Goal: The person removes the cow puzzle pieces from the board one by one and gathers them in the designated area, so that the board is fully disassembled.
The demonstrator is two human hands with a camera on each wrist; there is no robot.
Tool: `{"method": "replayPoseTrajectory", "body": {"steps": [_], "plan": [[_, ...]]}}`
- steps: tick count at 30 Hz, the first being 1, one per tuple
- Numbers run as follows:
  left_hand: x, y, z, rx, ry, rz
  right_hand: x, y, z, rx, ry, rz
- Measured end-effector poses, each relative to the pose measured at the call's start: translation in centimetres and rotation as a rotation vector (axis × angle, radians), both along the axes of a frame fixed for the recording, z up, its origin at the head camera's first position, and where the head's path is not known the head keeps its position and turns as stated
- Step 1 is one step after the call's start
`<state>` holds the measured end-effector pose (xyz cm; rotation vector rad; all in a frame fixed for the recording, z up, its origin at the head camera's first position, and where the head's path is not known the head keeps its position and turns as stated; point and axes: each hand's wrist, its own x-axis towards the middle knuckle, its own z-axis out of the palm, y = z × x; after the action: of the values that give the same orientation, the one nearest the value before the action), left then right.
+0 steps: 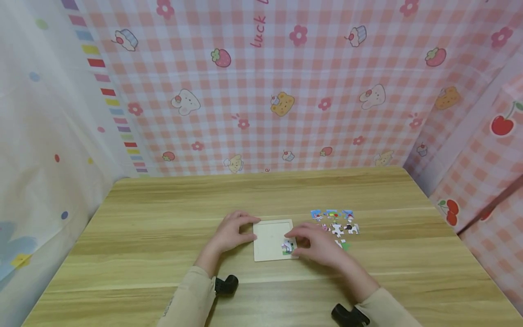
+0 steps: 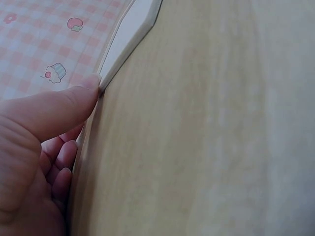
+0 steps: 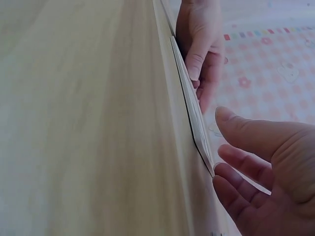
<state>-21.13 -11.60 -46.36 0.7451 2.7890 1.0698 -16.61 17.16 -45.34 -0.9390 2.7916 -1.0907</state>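
A square, pale wooden puzzle tray (image 1: pixel 267 240) lies on the table, with one printed jigsaw piece (image 1: pixel 288 246) in its lower right corner. At the tray's left side is my left hand (image 1: pixel 234 231); its thumb (image 2: pixel 74 105) touches the edge and the index finger rests by the upper left corner. My right hand (image 1: pixel 320 245) is over the tray's right edge, thumb and fingers spread apart beside the piece. In the right wrist view nothing shows between its thumb (image 3: pixel 246 130) and fingers. Several loose jigsaw pieces (image 1: pixel 337 229) lie just beyond this hand, some partly hidden by it.
The wooden table (image 1: pixel 163 213) ends at the back against a pink checked curtain (image 1: pixel 245 136). A white dotted curtain (image 1: pixel 61 136) hangs at the left, and another checked curtain (image 1: pixel 482 181) at the right. Black wrist devices (image 1: pixel 226 286) are on both forearms.
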Motion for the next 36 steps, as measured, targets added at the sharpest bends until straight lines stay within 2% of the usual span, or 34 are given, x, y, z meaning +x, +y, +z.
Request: {"method": "replayPoseTrajectory", "body": {"steps": [4,16,28,36], "plan": [[0.0,0.0,0.0,-0.001,0.001,0.002,-0.2,-0.5,-0.2,-0.008,-0.016,0.025],[0.0,0.1,-0.1,-0.005,-0.013,0.022,-0.4,-1.5,0.3,0.126,-0.032,0.028],[0.0,0.1,0.0,0.004,-0.013,0.022,-0.5,-1.9,-0.2,0.105,-0.048,-0.013],[0.0,0.1,0.0,0.007,-0.007,0.020,-0.5,-2.0,-0.1,0.058,-0.060,0.006]]}}
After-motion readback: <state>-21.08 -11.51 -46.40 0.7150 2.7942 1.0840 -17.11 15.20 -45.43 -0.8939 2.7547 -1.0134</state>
